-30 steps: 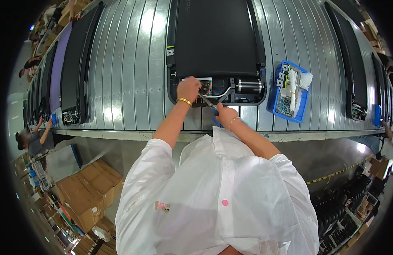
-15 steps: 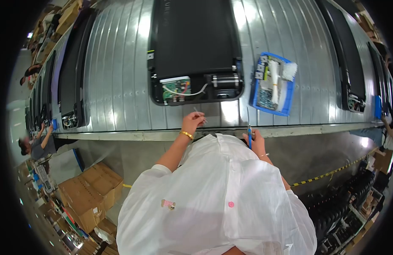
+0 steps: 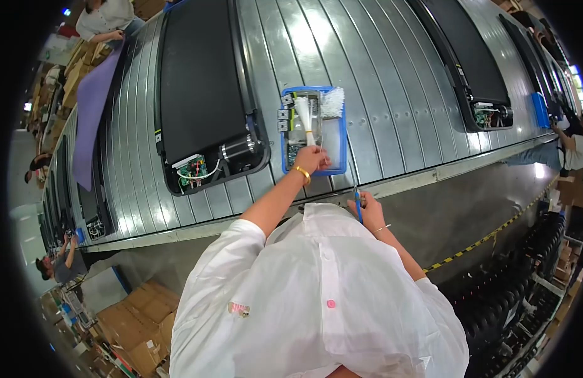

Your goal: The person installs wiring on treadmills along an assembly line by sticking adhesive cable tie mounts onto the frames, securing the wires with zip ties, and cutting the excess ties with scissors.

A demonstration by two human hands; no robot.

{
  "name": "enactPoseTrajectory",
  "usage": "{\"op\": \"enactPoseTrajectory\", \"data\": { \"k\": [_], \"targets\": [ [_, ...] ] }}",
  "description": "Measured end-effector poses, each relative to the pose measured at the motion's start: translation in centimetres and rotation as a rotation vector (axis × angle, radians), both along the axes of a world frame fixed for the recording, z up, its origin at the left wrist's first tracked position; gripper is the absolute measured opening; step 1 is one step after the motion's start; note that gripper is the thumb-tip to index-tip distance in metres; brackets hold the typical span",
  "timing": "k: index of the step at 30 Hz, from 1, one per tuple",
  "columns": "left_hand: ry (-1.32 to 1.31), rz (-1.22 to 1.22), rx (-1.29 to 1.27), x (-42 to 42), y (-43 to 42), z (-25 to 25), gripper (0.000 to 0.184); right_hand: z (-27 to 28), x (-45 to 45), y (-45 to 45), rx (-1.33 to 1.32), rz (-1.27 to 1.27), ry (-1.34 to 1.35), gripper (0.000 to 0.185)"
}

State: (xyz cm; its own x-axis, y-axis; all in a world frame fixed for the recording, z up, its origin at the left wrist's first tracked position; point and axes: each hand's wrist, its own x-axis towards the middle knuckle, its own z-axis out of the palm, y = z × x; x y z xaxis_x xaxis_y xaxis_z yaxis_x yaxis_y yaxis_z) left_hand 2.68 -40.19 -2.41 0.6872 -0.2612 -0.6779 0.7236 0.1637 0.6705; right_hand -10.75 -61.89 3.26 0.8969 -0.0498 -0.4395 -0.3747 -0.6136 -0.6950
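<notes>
Two hands: the left hand (image 3: 313, 160) was over the near end of the blue parts bin (image 3: 343, 146); the right hand (image 3: 369, 210) was nearer the body, at the table edge.
Left fingers: curled above the bin; whether they were clamped on anything could not be told.
Right fingers: closed around a blue-handled tool (image 3: 359, 206), judged to be scissors, its tip pointing away from the body.
Bin contents: a banded bundle of white cable ties (image 3: 304, 113) lay just beyond the left fingers, with small white parts (image 3: 333, 102) beyond and to the right; black-and-white labels (image 3: 283, 115) lay along the left rim.
Walking pad: the black treadmill deck (image 3: 200, 75) lay on the metal-slatted table (image 3: 382, 126), left of the left fingers and apart from both hands.
Motor bay: open, facing the body; it held a circuit board (image 3: 192, 169) and a cylindrical motor (image 3: 238, 148).
Progress, judged: board and motor were in place, and a white cable (image 3: 211, 173) ran between their areas; the bay remained uncovered. Cable fastening was too small to confirm.
</notes>
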Motion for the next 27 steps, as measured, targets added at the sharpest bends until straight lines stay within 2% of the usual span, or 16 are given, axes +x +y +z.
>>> {"op": "enactPoseTrajectory", "data": {
  "k": [3, 4, 7, 8, 10, 11, 13, 14, 17, 20, 22, 23, 25, 26, 27],
  "targets": [
    [-0.062, -0.192, 0.48, 2.2, -2.2, 0.2, 0.025, -0.5, 1.5, -2.3, -0.05, 0.078, -0.028, 0.043],
    [-0.058, -0.189, 0.486, 1.9, -2.4, 0.1, 0.025, -0.8, 2.2, -2.5, -0.014, 0.094, -0.011, 0.044],
    [-0.427, -0.148, 0.485, -1.2, -1.1, 0.4, 0.026, -2.6, 4.7, -2.1, 0.075, 0.134, 0.02, 0.048],
    [-0.429, -0.146, 0.5, -2.5, -0.4, 1.0, 0.026, -3.7, 5.7, -1.5, 0.069, 0.153, 0.045, 0.049],
    [-0.223, 0.009, 0.438, -5.0, 1.0, 3.2, 0.022, -6.1, 8.1, -0.1, 0.057, 0.187, 0.085, 0.052],
    [-0.236, 0.003, 0.453, -6.3, 2.1, 2.6, 0.022, -6.9, 9.7, 0.8, 0.072, 0.181, 0.072, 0.052],
    [-0.032, 0.142, 0.566, -8.1, 5.3, -1.0, 0.018, -7.9, 12.0, 2.5, 0.053, 0.186, 0.111, 0.051],
    [-0.045, 0.129, 0.573, -8.1, 7.0, -2.3, 0.018, -7.8, 11.9, 3.1, 0.061, 0.171, 0.102, 0.051],
    [-0.256, 0.21, 0.767, -7.2, 10.1, -5.4, 0.021, -6.8, 12.1, 3.9, 0.028, 0.029, -0.143, 0.045],
    [-0.249, 0.227, 0.823, -3.8, 9.6, -5.5, 0.03, -3.7, 8.7, 1.8, 0.127, 0.041, -0.154, 0.04],
    [-0.256, 0.239, 0.845, -0.7, 9.4, -6.2, 0.035, -5.2, 5.3, -1.5, 0.036, 0.159, -0.095, 0.034],
    [-0.175, 0.191, 0.844, 0.9, 9.4, -7.7, 0.042, -5.6, 3.0, -3.4, 0.017, 0.153, -0.078, 0.03],
    [-0.006, 0.09, 0.834, 3.0, 8.5, -10.1, 0.057, -8.2, -2.7, -8.0, -0.029, 0.031, -0.035, 0.027],
    [-0.016, 0.091, 0.815, 3.2, 7.7, -9.5, 0.057, -10.4, -6.0, -10.9, -0.114, -0.002, 0.057, 0.031],
    [0.09, 0.257, 0.702, 3.0, 6.8, -8.0, 0.064, -12.6, -9.8, -13.5, -0.2, -0.088, 0.121, 0.031]
  ]
}}
